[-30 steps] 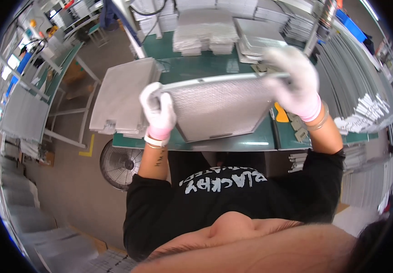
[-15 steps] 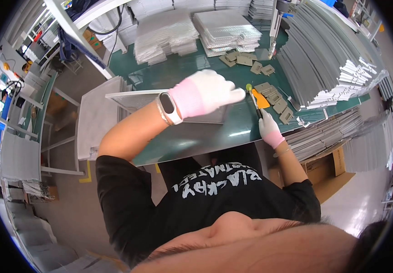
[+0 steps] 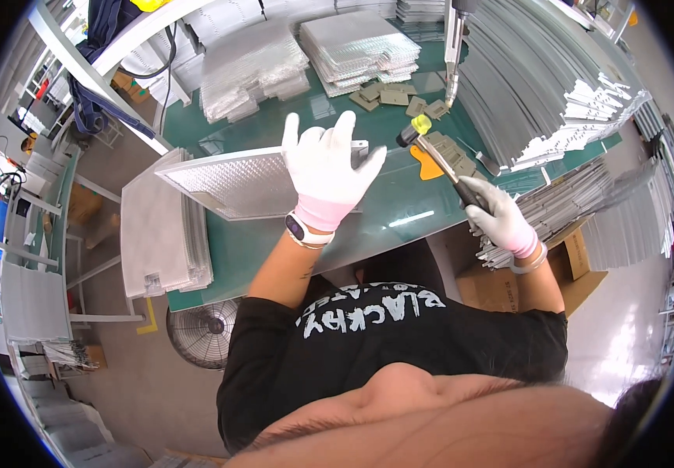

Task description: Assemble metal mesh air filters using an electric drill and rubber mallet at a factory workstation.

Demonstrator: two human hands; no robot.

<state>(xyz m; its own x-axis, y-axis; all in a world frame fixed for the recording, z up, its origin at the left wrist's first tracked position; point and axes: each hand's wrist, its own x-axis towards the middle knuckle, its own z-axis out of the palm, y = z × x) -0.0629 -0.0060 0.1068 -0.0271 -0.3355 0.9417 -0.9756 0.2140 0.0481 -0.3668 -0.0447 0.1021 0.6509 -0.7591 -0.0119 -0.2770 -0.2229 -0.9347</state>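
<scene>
from afar, i have my right hand [image 3: 502, 221] closed around the mallet [image 3: 441, 160]. my left hand [image 3: 323, 173] is spread wide, empty, in front of the mesh panel [image 3: 245, 183].

Head camera: fisheye, set above and behind left hand [image 3: 321, 168] and right hand [image 3: 501, 218], facing down onto green bench [image 3: 395, 201] near them; close range.

Table layout, seen from your position
On the table [image 3: 391, 191], the panel [image 3: 231, 186] stands left of centre, your left hand [image 3: 323, 168] before its right part; one stack [image 3: 161, 234] lies at left, two stacks [image 3: 356, 47] behind. Your right hand [image 3: 501, 218] holds the hammer [image 3: 441, 160], its head near the scraper [image 3: 427, 164] and small plates [image 3: 459, 157]. Strips [image 3: 536, 86] lie farther right. Below: fan [image 3: 204, 334] left, box [image 3: 493, 290] right.
</scene>
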